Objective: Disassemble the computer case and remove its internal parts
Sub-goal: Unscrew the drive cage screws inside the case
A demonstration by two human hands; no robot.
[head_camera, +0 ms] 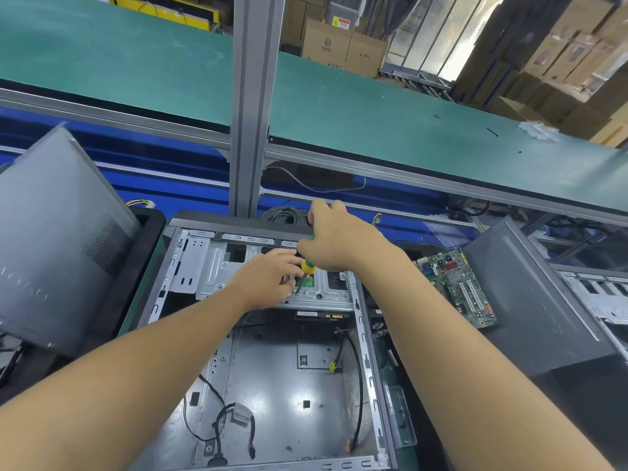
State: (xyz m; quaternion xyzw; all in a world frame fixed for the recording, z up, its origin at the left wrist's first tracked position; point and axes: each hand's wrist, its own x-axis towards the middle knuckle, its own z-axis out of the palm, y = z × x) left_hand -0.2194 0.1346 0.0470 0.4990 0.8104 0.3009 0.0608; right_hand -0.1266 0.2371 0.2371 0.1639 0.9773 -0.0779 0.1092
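Right hand [334, 241] grip pinches screwdriver [307, 268]; left hand [268, 277] fingers curled on drive cage [217, 266] edge.

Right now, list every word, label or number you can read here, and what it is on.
None is legible.
Cardboard box: round logo, small print blurred.
Yellow warning sticker: too small.
White label under the drive cage: blurred.
Motherboard markings: too small.

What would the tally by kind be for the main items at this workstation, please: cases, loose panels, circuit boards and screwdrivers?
Computer cases: 2, the open case being worked on and another case to the right
Loose side panels: 1, side panel
Circuit boards: 1, motherboard
Screwdrivers: 1, screwdriver in the right hand
Total: 5
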